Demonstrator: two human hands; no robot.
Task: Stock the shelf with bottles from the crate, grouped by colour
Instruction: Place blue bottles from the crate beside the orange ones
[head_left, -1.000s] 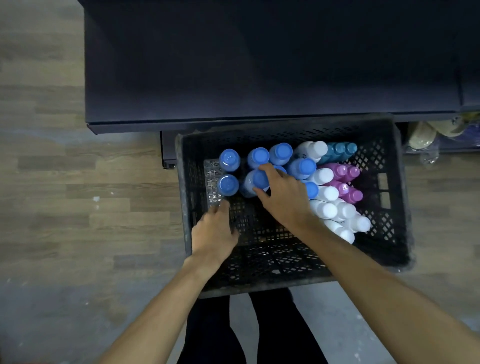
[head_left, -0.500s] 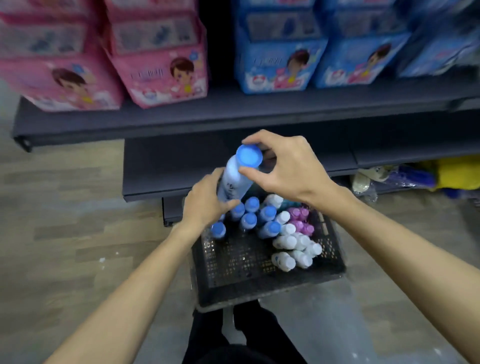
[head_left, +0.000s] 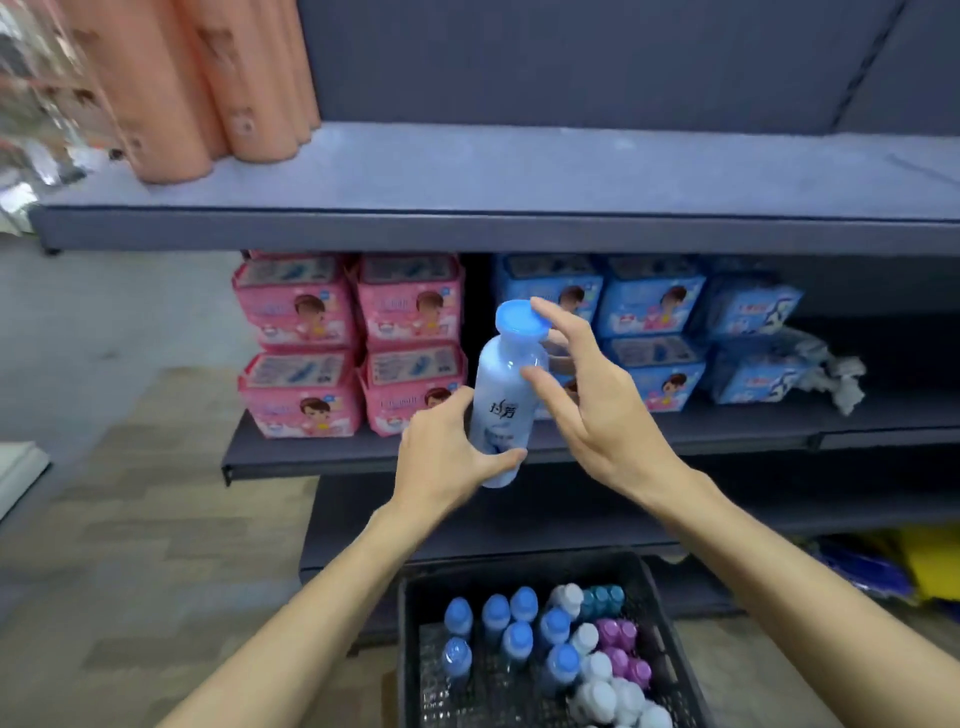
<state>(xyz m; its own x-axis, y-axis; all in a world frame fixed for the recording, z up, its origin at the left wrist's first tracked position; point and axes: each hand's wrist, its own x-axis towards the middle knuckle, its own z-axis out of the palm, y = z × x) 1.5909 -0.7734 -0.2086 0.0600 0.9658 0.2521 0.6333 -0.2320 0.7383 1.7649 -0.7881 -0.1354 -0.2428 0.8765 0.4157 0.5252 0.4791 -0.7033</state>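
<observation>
A pale blue bottle with a blue cap (head_left: 506, 395) is held upright in front of the middle shelf. My left hand (head_left: 441, 457) grips its lower body. My right hand (head_left: 597, 410) is beside it with fingers nearly straight, the index tip at the cap's edge and the thumb against the bottle's shoulder. Below, the black crate (head_left: 519, 566) on the floor holds several blue-capped bottles (head_left: 519, 623), white ones (head_left: 597, 670), purple ones (head_left: 621, 649) and teal ones (head_left: 602, 597). The grey upper shelf (head_left: 519, 171) is bare across its middle and right.
Orange rolls (head_left: 208, 88) stand at the upper shelf's left end. On the middle shelf (head_left: 311, 462) sit stacked pink packs (head_left: 353, 343) and blue packs (head_left: 649, 332). Yellow and blue goods (head_left: 924, 561) lie low at the right.
The bottle has been lifted from just above the crate up in front of the middle shelf. My right hand has loosened from the cap, and my view has tilted up to the shelves.
</observation>
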